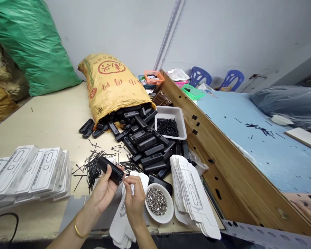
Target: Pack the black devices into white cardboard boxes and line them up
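My left hand (105,190) is wrapped around a long black plastic case (110,169), tilted with its near end toward the right. At that end my right hand (134,199) has thumb and forefinger pinched together; whatever they hold is too small to make out. Beneath the hands lie flat white printed cartons (119,223). Just right of my right hand stands a white bowl (170,215) full of small shiny metal pieces (157,201). Thin black pins (93,171) lie scattered in a pile behind my left hand.
A yellow woven sack (114,86) spills similar black cases (147,143) across the table. A grey tray (181,122) holds more black pins. Folded cartons (193,190) lie at right, filled boxes (45,169) at left. A wooden board (223,166) edges the right side.
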Motion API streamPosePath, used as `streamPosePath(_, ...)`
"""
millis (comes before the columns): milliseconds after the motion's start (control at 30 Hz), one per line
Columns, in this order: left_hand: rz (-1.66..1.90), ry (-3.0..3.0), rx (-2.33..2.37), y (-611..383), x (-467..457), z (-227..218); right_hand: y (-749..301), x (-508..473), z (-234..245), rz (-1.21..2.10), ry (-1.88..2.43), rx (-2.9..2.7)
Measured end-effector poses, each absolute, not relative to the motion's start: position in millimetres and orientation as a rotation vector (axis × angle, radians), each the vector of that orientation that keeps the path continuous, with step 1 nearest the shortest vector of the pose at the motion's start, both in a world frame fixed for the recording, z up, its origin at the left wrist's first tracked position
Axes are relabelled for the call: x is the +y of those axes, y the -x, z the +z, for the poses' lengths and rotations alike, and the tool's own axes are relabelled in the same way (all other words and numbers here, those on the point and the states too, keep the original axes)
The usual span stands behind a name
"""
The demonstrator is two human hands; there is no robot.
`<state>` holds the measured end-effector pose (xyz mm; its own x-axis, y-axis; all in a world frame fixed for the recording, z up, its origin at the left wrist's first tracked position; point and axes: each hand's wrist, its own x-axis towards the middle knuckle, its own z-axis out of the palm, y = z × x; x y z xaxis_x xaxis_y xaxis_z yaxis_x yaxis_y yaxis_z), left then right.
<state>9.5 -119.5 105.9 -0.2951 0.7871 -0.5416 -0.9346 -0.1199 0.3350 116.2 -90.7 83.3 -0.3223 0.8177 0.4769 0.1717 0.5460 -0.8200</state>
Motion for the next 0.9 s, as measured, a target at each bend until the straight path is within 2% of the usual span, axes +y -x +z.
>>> streamPosePath(900,1.873,0.340,0.758,-17.5,-132.5,104.6,-106.9,-99.6,80.3,0.972,0.795,-1.721)
